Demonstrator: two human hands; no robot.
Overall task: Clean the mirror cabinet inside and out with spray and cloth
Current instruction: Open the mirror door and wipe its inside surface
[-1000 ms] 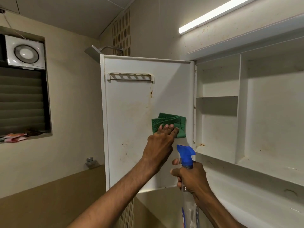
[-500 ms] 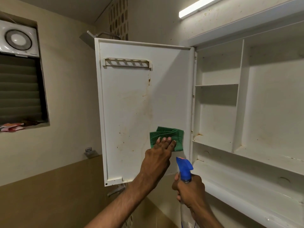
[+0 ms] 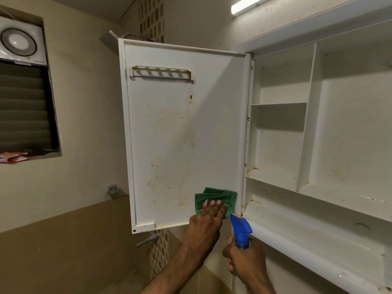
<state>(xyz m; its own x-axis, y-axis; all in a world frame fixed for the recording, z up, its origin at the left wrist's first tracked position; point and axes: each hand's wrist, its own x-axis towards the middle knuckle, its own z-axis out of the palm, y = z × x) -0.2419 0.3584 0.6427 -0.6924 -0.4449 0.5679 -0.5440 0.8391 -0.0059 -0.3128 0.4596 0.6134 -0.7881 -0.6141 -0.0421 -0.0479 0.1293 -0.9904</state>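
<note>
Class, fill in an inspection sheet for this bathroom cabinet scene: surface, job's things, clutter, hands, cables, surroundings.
Surface: inner face of the open cabinet door, white, with brown stains and streaks.
Job's things: green cloth pressed flat low on the door near the hinge side; spray bottle, blue trigger head, held upright below it.
Clutter: nothing seen on the cabinet shelves; packets on the window ledge.
Hands: left hand presses the cloth with straight fingers; right hand grips the bottle.
Cables: thin wire above the exhaust fan.
Surroundings: tube light, louvred window, shower head.
</note>
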